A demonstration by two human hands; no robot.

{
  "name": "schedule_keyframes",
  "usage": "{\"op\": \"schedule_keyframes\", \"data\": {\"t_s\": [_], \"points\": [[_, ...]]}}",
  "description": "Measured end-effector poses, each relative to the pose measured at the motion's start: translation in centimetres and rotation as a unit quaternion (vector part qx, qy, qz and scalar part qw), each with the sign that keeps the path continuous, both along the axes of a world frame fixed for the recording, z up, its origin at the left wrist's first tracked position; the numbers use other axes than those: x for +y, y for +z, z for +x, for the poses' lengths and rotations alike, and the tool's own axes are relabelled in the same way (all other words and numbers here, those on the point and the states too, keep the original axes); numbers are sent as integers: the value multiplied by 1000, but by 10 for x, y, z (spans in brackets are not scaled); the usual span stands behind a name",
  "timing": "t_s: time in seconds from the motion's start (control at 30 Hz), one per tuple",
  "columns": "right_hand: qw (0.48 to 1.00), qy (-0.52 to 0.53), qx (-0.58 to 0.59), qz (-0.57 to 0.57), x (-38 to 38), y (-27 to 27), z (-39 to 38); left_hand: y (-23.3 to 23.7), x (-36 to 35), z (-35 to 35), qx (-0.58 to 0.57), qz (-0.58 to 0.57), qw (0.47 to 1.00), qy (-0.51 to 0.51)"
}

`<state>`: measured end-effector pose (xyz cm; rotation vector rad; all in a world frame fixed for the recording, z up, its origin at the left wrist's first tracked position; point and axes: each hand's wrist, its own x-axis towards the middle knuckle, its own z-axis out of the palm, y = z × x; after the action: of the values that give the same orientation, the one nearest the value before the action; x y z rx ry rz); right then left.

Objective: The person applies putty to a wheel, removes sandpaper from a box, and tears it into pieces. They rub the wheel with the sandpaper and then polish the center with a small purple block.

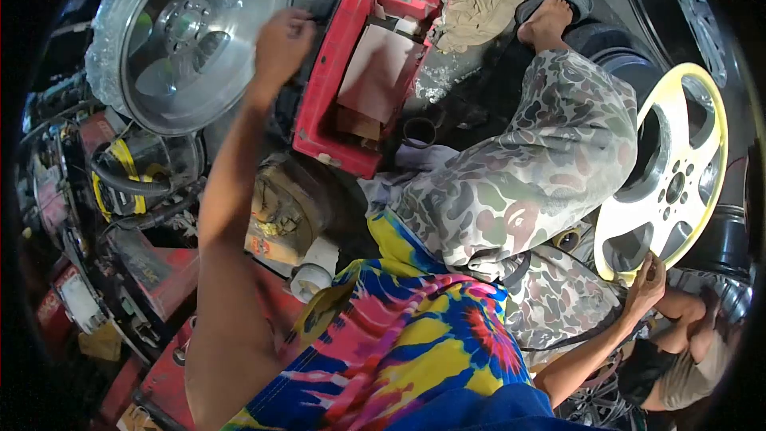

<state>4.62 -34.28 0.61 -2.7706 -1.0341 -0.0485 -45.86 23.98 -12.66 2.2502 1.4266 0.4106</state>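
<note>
My left hand [283,46] is raised between a large silver wheel rim [267,24] and a red plastic crate [319,84]. Its fingers curl inward, and whatever they may hold is hidden. Inside the crate lie pieces of cardboard [375,68]. On the right, a pale spoked wheel rim [650,183] with a yellow edge stands tilted beside my camouflage-covered leg. My right hand [646,289] pinches its lower edge, thumb and fingers closed at the lip.
A beige cloth [487,0] lies on the floor behind the crate. Dark wheels [622,64] lean at the right, near another person's bent leg [678,323]. A yellow-and-black machine with a hose [128,175], a white roll [309,282] and red cases [163,279] crowd the left.
</note>
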Motion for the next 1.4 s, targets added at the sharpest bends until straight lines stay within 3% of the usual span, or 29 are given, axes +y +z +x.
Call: {"op": "schedule_keyframes", "data": {"t_s": [0.03,0.1,0.2,0.33,0.4,0.47,0.57,0.63,0.67,0.73,0.8,0.9,1.07,1.17,1.27,1.3,1.4], "points": [[1000,-13,2,-6,1,1,-1,-7,-8,19,-24,-127,992,7],[999,-45,9,-16,2,5,-2,-37,-21,42,100,-136,983,-75],[998,-54,7,9,3,6,-7,-107,-44,52,174,-140,973,-51],[999,-49,8,-14,6,6,-8,-131,-65,75,125,-121,982,-78],[1000,-13,-17,-4,-1,2,-1,-153,-48,89,100,-81,983,-133],[999,-45,8,-2,5,9,-9,-171,-28,103,92,-67,982,-151],[995,-83,24,40,3,13,-9,-172,-18,119,173,-33,969,-172],[974,-156,118,111,-11,19,1,-171,-13,118,218,-56,957,-185],[982,-107,92,126,-29,16,12,-171,-11,117,263,-79,942,-194],[982,-123,92,110,-70,15,31,-165,-11,115,302,-102,928,-193],[961,-224,152,57,-118,22,55,-159,-18,100,231,-176,948,-132],[943,-260,143,148,-156,45,81,-142,-28,79,178,-168,962,-117],[920,-208,178,282,-151,112,105,-141,-29,49,103,-138,980,-96],[951,-184,138,207,-126,116,96,-127,-27,39,38,-133,986,-93],[955,-155,149,202,-133,117,117,-113,-25,35,23,-124,989,-82],[901,-214,256,279,-158,119,150,-108,-24,33,4,-119,990,-72],[911,-186,230,288,-146,118,143,-93,-20,26,-25,-115,991,-62]]}}
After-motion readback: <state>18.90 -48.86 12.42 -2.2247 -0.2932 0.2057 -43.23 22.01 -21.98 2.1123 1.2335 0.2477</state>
